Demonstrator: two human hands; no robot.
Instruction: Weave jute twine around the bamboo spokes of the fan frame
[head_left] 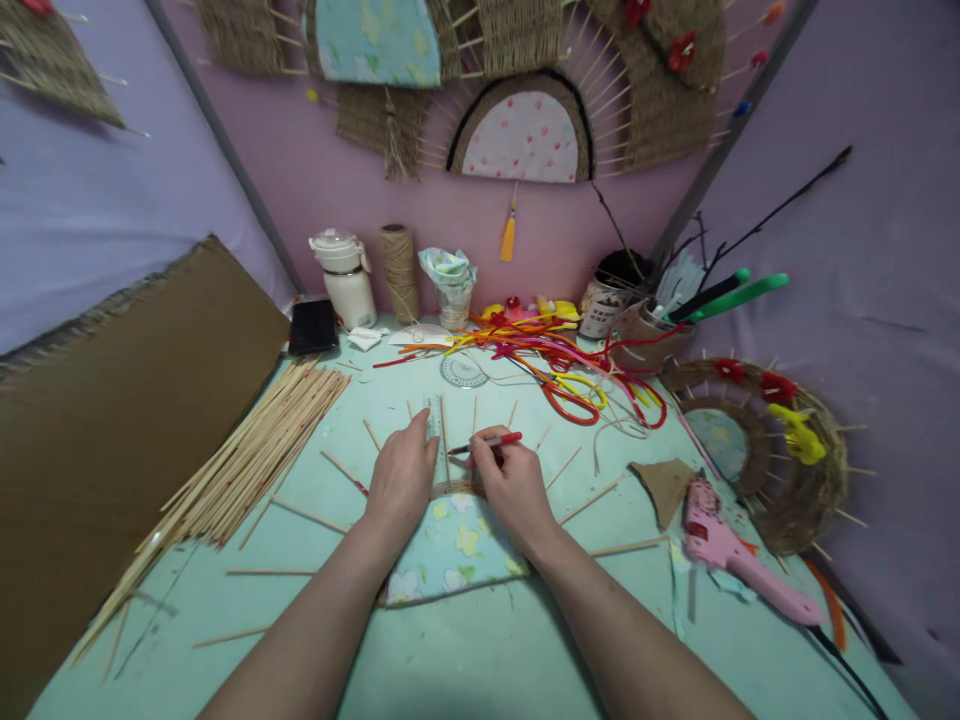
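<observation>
Under both forearms lies a half-round piece covered in blue floral cloth [457, 540], with thin wooden sticks [311, 515] fanning out from its curved edge. My left hand [403, 468] presses a clear ruler [433, 415] flat beside one upright stick [445, 430], its fingers close together. A red pen [504, 439] is pinched in my right hand [511, 482], and its dark tip is at that same stick, just right of the ruler. The lower part of the ruler is hidden by my left fingers.
A bundle of sticks [255, 450] and a cardboard sheet [135, 430] are at left. Scissors [570, 400], pipe cleaners [525, 340] and a protractor [463, 372] lie behind my hands. At right are a pink glue gun [750, 575] and a woven ring [817, 500].
</observation>
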